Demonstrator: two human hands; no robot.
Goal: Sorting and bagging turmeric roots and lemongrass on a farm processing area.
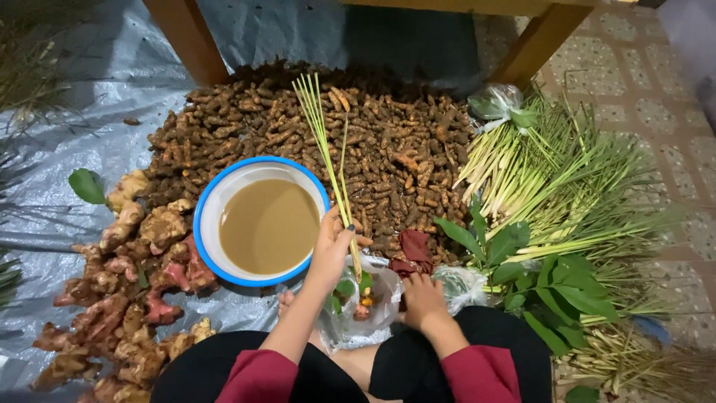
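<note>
My left hand (333, 248) grips a bundle of thin lemongrass stalks (325, 142) near their base; the stalks point up and away over the turmeric pile. My right hand (422, 298) rests low, fingers curled, at the edge of a clear plastic bag (373, 302) that holds green leaves and small roots. I cannot tell whether it pinches the bag. A dark red cloth (412, 250) lies just beyond it. A white bowl with a blue rim (211, 201) holds murky brown water, left of my left hand.
A big heap of turmeric roots (403, 160) fills the middle. Ginger and pinkish galangal (127, 298) lie at the left, lemongrass (567, 186) and leafy sprigs (537, 276) at the right. All sit on a grey tarp (67, 134). Wooden table legs (186, 41) stand behind.
</note>
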